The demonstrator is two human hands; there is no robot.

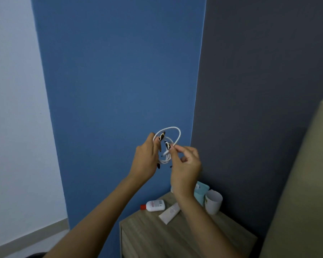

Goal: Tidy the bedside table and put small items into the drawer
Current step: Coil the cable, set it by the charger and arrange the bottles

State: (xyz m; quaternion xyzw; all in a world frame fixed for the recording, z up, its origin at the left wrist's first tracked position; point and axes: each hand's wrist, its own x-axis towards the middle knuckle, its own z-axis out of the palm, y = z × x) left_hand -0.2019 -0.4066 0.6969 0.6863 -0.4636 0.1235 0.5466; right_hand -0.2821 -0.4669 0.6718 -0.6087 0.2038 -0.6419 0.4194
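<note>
A white cable (pixel 176 131) is looped into a coil in the air in front of the blue wall, well above the bedside table (pixel 153 233). My left hand (pixel 145 161) grips the coil's left side. My right hand (pixel 186 164) pinches a strand of the same cable between thumb and fingers. On the wooden table top lie a small white bottle with a red cap (pixel 154 205) and a white tube (pixel 169 213). A white cup (pixel 213 201) and a teal box (pixel 201 192) stand at the back, partly behind my right forearm. The drawer front is barely in view.
A beige padded headboard or bed edge (pixel 302 192) rises at the right, close to the table. The dark grey wall (pixel 259 90) meets the blue wall (pixel 119 81) right behind the table. Pale floor and skirting show at lower left.
</note>
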